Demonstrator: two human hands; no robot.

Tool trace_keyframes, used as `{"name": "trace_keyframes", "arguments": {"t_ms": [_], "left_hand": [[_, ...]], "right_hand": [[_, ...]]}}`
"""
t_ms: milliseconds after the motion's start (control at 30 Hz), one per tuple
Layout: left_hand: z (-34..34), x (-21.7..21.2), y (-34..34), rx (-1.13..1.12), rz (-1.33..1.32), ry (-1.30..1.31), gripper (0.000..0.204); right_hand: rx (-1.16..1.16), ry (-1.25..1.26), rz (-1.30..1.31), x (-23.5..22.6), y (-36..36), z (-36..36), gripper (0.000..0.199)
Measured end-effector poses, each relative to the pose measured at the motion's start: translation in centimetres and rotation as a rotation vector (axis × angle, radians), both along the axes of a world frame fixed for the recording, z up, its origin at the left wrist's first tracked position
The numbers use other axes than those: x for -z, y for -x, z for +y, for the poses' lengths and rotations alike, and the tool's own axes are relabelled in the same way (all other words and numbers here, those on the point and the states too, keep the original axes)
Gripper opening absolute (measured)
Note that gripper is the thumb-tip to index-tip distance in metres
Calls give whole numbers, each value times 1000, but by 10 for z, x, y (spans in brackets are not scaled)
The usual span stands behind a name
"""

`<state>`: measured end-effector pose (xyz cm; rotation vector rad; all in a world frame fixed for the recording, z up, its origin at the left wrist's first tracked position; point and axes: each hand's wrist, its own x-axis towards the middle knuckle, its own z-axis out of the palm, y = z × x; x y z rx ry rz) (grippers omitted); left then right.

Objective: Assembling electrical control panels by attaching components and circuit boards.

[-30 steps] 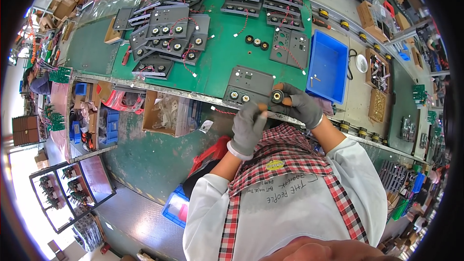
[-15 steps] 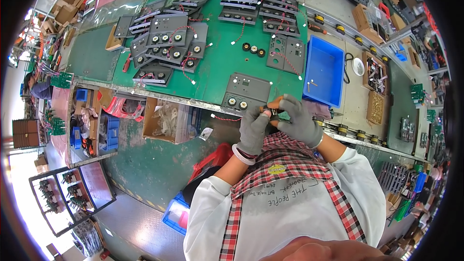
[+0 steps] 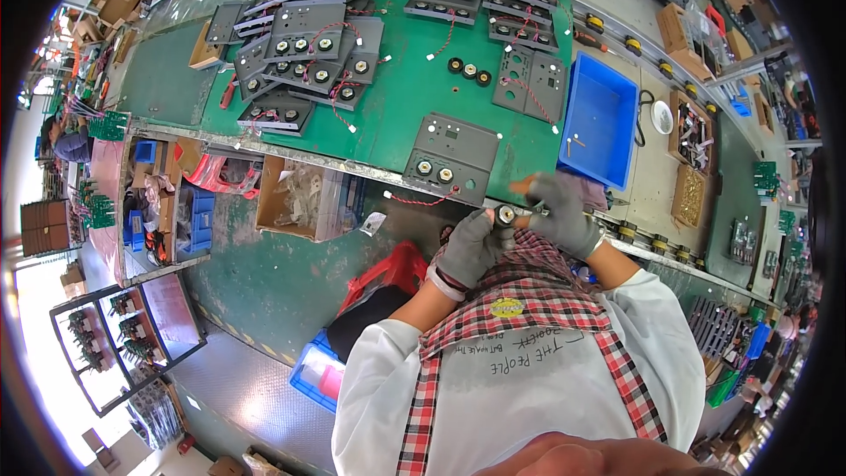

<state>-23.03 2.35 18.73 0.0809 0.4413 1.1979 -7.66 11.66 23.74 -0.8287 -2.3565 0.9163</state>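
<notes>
My left hand [image 3: 469, 249], in a grey glove with bare fingertips, pinches a small black round connector with a metal nut [image 3: 505, 213] just off the table's front edge. My right hand [image 3: 566, 219], gloved the same way, is close by on the right; its thumb and forefinger are spread apart, with nothing visible between them. Beyond my hands a dark grey metal panel [image 3: 463, 143] lies at the table edge. Two connectors with nuts [image 3: 435, 171] sit in it beside an open round hole. A red wire with a white plug hangs at its front edge.
Three loose round connectors [image 3: 470, 70] lie on the green tabletop [image 3: 397, 79]. Another panel [image 3: 531, 81] is next to a blue bin [image 3: 602, 119] on the right. Stacked panels [image 3: 308, 44] stand at left and at the back. A screwdriver [image 3: 590, 41] lies near the rollers.
Both hands have come slightly nearer to my body. My right fingers have spread away from the connector, which now shows its nut in my left fingers.
</notes>
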Motion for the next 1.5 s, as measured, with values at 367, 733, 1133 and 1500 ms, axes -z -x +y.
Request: {"name": "trace_keyframes", "arguments": {"t_ms": [367,733,1133,1500], "left_hand": [[-9,26,-1,5,-115,65,35],[-7,19,4,-89,-20,13,33],[-8,26,7,-51,-169,20,33],[0,30,15,2,-272,110,30]], "right_hand": [[-259,-132,-98,8,9,-5,34],[-208,-33,-263,1,20,-5,29],[-192,-163,-168,20,19,-8,24],[-277,-127,-75,16,28,3,23]]}}
